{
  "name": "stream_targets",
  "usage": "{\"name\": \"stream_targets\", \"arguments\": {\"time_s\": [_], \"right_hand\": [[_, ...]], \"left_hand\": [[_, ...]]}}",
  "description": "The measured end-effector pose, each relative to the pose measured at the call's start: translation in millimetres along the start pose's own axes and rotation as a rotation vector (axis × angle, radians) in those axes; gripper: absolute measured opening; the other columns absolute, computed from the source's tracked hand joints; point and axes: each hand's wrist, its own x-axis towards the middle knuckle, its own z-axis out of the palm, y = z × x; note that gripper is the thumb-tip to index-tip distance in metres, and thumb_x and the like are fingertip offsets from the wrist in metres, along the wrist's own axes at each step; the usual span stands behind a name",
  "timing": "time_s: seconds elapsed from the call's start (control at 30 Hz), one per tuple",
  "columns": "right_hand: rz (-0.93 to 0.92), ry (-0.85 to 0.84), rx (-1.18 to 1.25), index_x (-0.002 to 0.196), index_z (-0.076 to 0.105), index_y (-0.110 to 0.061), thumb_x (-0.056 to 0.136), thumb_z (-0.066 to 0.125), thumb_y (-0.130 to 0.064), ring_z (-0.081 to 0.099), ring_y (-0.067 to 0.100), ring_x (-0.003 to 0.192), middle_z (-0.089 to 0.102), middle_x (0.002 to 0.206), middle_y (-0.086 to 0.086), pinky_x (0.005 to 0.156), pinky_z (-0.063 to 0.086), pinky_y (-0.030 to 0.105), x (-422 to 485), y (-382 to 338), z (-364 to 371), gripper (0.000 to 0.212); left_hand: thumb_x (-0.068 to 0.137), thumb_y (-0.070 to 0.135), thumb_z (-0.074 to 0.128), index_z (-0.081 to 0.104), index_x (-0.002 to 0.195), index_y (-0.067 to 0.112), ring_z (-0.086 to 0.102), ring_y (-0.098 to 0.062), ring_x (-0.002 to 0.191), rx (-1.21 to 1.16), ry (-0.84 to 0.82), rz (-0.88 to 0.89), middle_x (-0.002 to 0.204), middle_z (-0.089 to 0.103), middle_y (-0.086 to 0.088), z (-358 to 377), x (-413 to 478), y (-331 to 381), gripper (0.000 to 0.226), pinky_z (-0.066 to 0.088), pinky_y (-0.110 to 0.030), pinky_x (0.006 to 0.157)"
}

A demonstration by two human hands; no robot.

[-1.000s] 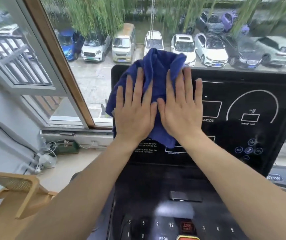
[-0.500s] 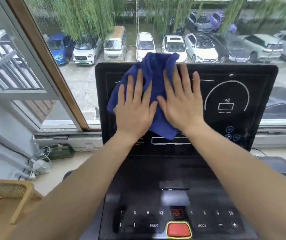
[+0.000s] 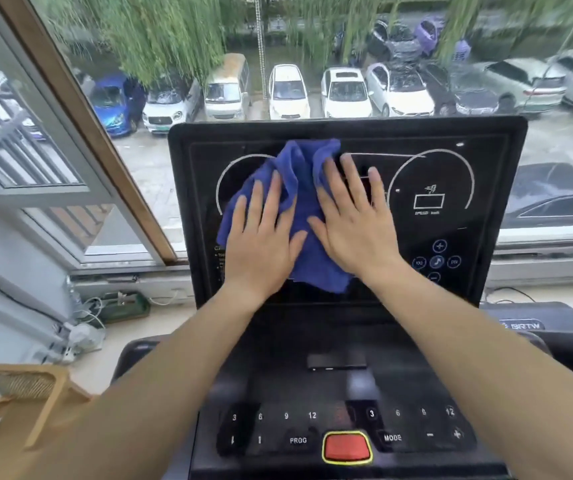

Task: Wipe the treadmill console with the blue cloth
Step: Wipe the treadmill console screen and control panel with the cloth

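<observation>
The black treadmill console [image 3: 485, 161] stands upright in front of a window, with white dial outlines and small round icons on its glossy panel. A crumpled blue cloth [image 3: 295, 174] lies against the middle-left of that panel. My left hand [image 3: 260, 233] presses flat on the cloth's left part with straight, spread fingers. My right hand [image 3: 354, 220] presses flat on its right part, outer fingers reaching onto the bare panel. The cloth's middle is partly hidden under both palms.
Below the panel is a keypad deck [image 3: 312, 415] with number keys and a red stop button [image 3: 346, 447]. A wooden chair [image 3: 25, 393] stands at lower left. Cables and a power strip [image 3: 84, 327] lie on the floor by the window frame [image 3: 80, 133].
The cloth and both hands have slid down from the console's top edge and rightwards across the panel, away from its left edge. The view has shifted, showing the whole console.
</observation>
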Motion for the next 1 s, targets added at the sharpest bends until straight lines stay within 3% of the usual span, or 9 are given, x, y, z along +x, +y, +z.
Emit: {"name": "stream_targets", "arguments": {"time_s": [0.1, 0.2, 0.4, 0.47, 0.53, 0.67, 0.77, 0.87, 1.0], "right_hand": [[0.115, -0.02, 0.009, 0.156, 0.026, -0.01, 0.102, 0.035, -0.049, 0.016, 0.036, 0.152, 0.025, 0.163, 0.017, 0.12, 0.0, 0.053, 30, 30, -11, 0.068], [0.222, -0.067, 0.022, 0.157, 0.021, -0.008, 0.101, 0.038, -0.049, 0.015, 0.037, 0.151, 0.025, 0.162, 0.021, 0.121, 0.002, 0.053, -8, 38, -1, 0.072], [0.009, -0.265, 0.006, 0.137, 0.055, -0.001, 0.097, 0.044, -0.043, 0.029, 0.035, 0.145, 0.049, 0.149, 0.019, 0.12, 0.013, 0.052, -121, -19, 15, 0.059], [-0.046, -0.215, -0.021, 0.143, 0.048, -0.002, 0.098, 0.046, -0.042, 0.024, 0.03, 0.147, 0.045, 0.153, 0.014, 0.122, 0.004, 0.049, -111, -23, 13, 0.06], [-0.044, -0.142, -0.054, 0.15, 0.034, -0.002, 0.099, 0.047, -0.042, 0.02, 0.028, 0.149, 0.038, 0.158, 0.012, 0.122, -0.005, 0.048, -80, -13, 9, 0.067], [0.101, -0.054, -0.11, 0.155, 0.013, -0.007, 0.104, 0.028, -0.048, 0.01, 0.029, 0.153, 0.021, 0.165, 0.014, 0.12, -0.011, 0.047, -3, 54, -13, 0.068], [0.227, -0.058, -0.079, 0.157, 0.019, -0.006, 0.103, 0.03, -0.048, 0.016, 0.033, 0.152, 0.023, 0.163, 0.019, 0.119, -0.013, 0.046, 2, 106, -17, 0.069], [0.304, -0.153, -0.052, 0.153, 0.03, 0.0, 0.101, 0.034, -0.045, 0.018, 0.034, 0.15, 0.029, 0.16, 0.023, 0.12, -0.013, 0.044, -56, 119, -1, 0.069], [0.154, -0.384, -0.084, 0.13, 0.061, 0.004, 0.095, 0.039, -0.043, 0.029, 0.037, 0.143, 0.052, 0.144, 0.024, 0.121, 0.005, 0.051, -143, 76, 11, 0.062]], "left_hand": [[0.101, 0.044, 0.038, 0.023, 0.156, 0.01, 0.014, -0.036, 0.151, -0.03, 0.024, 0.009, 0.164, 0.011, -0.014, -12, 47, 11, 0.067, 0.005, -0.05, 0.122], [0.1, 0.044, 0.039, 0.03, 0.154, 0.012, 0.01, -0.033, 0.151, -0.029, -0.009, 0.081, 0.164, 0.006, -0.008, -2, 37, 32, 0.064, 0.0, -0.047, 0.122], [0.096, 0.042, 0.039, 0.059, 0.135, 0.009, 0.026, -0.031, 0.141, 0.008, -0.206, 0.221, 0.156, 0.03, -0.005, 22, -83, 49, 0.055, 0.003, -0.043, 0.121], [0.098, 0.041, 0.038, 0.055, 0.139, 0.008, 0.023, -0.034, 0.143, 0.017, -0.212, 0.157, 0.157, 0.034, -0.01, 20, -85, 48, 0.056, 0.005, -0.045, 0.122], [0.099, 0.039, 0.041, 0.045, 0.145, 0.005, 0.022, -0.037, 0.145, -0.001, -0.15, 0.071, 0.159, 0.021, -0.013, 12, -59, 48, 0.057, 0.009, -0.048, 0.121], [0.101, 0.041, 0.041, 0.03, 0.154, 0.008, 0.021, -0.038, 0.149, -0.042, 0.024, -0.033, 0.162, 0.017, -0.017, -11, 46, 60, 0.063, 0.009, -0.049, 0.121], [0.101, 0.044, 0.037, 0.026, 0.156, 0.011, 0.015, -0.034, 0.152, -0.062, 0.037, 0.039, 0.165, 0.016, -0.014, -16, 93, 93, 0.064, 0.006, -0.048, 0.122], [0.101, 0.044, 0.04, 0.04, 0.151, 0.013, 0.016, -0.031, 0.151, -0.062, -0.023, 0.207, 0.165, 0.018, -0.008, 1, 75, 131, 0.058, 0.005, -0.046, 0.122], [0.098, 0.042, 0.039, 0.064, 0.131, 0.017, 0.021, -0.03, 0.143, 0.012, -0.196, 0.398, 0.16, 0.022, -0.005, 23, -14, 142, 0.048, -0.002, -0.044, 0.121]]}}
